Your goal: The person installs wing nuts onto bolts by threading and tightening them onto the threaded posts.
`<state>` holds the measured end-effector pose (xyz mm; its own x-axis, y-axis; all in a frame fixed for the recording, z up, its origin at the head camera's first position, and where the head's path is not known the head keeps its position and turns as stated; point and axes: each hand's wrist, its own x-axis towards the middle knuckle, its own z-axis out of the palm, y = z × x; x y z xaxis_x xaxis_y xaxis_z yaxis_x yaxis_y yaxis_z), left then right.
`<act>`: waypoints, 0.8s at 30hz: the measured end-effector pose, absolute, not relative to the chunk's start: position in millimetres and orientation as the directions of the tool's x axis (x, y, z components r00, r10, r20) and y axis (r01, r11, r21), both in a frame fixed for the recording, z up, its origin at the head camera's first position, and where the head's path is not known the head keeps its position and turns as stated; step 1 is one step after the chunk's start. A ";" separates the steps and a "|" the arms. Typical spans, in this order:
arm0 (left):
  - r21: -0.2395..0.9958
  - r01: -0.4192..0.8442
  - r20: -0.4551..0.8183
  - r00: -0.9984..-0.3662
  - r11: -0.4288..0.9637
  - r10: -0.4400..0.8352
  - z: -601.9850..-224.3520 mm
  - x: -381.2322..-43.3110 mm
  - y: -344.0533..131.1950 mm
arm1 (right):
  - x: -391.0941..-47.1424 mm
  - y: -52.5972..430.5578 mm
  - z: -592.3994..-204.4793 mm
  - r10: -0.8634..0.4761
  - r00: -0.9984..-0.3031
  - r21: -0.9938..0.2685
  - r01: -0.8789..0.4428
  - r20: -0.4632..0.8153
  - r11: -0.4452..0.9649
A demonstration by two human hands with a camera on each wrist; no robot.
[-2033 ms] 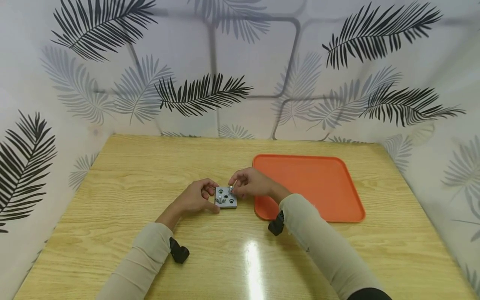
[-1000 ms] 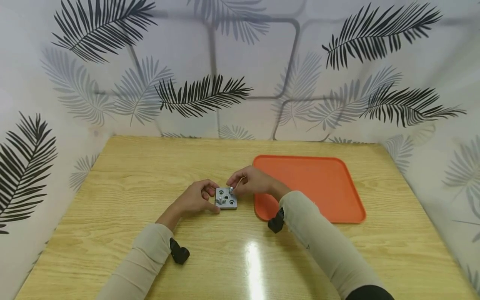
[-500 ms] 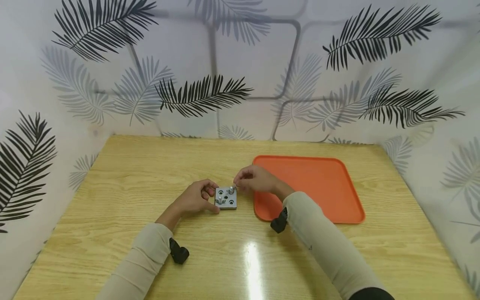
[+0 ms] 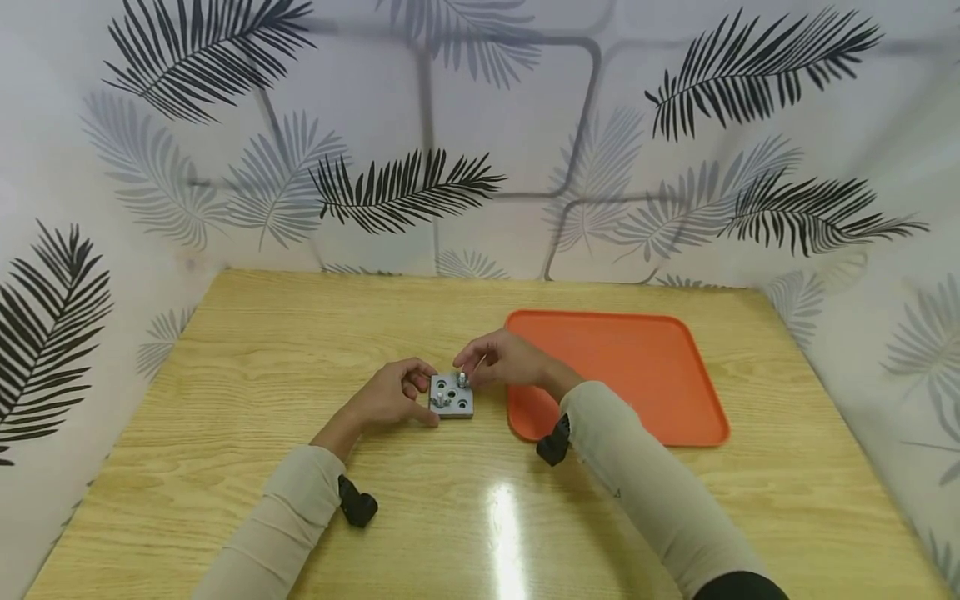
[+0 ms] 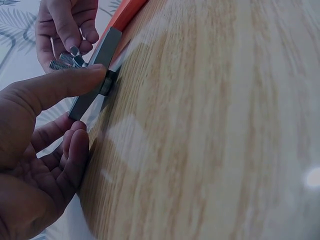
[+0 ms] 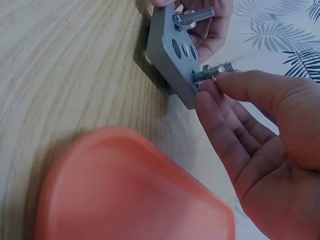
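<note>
A square grey metal plate [image 4: 453,409] with round holes lies at the middle of the table, two threaded bolts standing up from it at opposite corners. My left hand [image 4: 390,393] grips its left side, thumb on the near edge and fingers at the far one. In the left wrist view, a bolt head [image 5: 107,84] shows under the plate. One wing nut [image 4: 439,401] sits on the bolt at the near left corner. At the far right corner, my right hand [image 4: 512,360] pinches a second wing nut [image 6: 209,73] on its bolt [image 6: 228,66] between thumb and fingers.
An orange tray [image 4: 622,367] rests on the table right of the plate, beneath the right forearm. The wooden table [image 4: 300,325] meets a leaf-patterned backdrop [image 4: 480,125] at the back.
The right hand drew back slightly right from the far wing nut half a second ago, and its fingers are now back on it. The left hand and plate stay put.
</note>
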<state>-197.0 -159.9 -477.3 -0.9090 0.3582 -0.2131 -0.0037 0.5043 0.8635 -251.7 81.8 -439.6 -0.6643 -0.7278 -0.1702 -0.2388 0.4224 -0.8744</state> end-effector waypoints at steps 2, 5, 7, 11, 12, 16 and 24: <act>0.865 -0.008 -0.217 -0.908 0.502 0.359 -477.1 -196.7 -159.9 | -251.4 80.5 -440.1 -0.729 -0.655 -0.867 -0.231 -0.197 0.442; 0.866 -0.010 -0.219 -0.907 0.500 0.360 -477.4 -196.4 -160.0 | -250.9 78.3 -441.9 -0.717 -0.656 -0.860 -0.204 -0.234 0.467; 0.868 -0.017 -0.222 -0.907 0.497 0.357 -477.8 -196.3 -159.9 | -250.5 77.0 -442.9 -0.713 -0.661 -0.864 -0.195 -0.233 0.463; 0.869 -0.008 -0.215 -0.907 0.494 0.363 -477.8 -196.9 -160.0 | -250.8 76.6 -445.4 -0.705 -0.679 -0.865 -0.212 -0.204 0.455; 0.869 -0.009 -0.215 -0.908 0.495 0.361 -477.9 -197.2 -159.9 | -251.0 77.1 -445.9 -0.706 -0.680 -0.864 -0.218 -0.200 0.455; 0.870 0.004 -0.206 -0.905 0.493 0.371 -477.1 -197.7 -160.1 | -252.6 81.9 -444.9 -0.697 -0.688 -0.870 -0.199 -0.204 0.450; 0.875 0.001 -0.209 -0.901 0.485 0.379 -477.0 -197.5 -161.2 | -258.2 86.5 -439.6 -0.724 -0.665 -0.890 -0.199 -0.184 0.409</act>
<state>-197.5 -161.2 -477.0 -0.9014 0.3794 -0.2089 0.0013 0.4847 0.8747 -258.2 86.5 -439.6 -0.6648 -0.7241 -0.1838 -0.1993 0.4091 -0.8905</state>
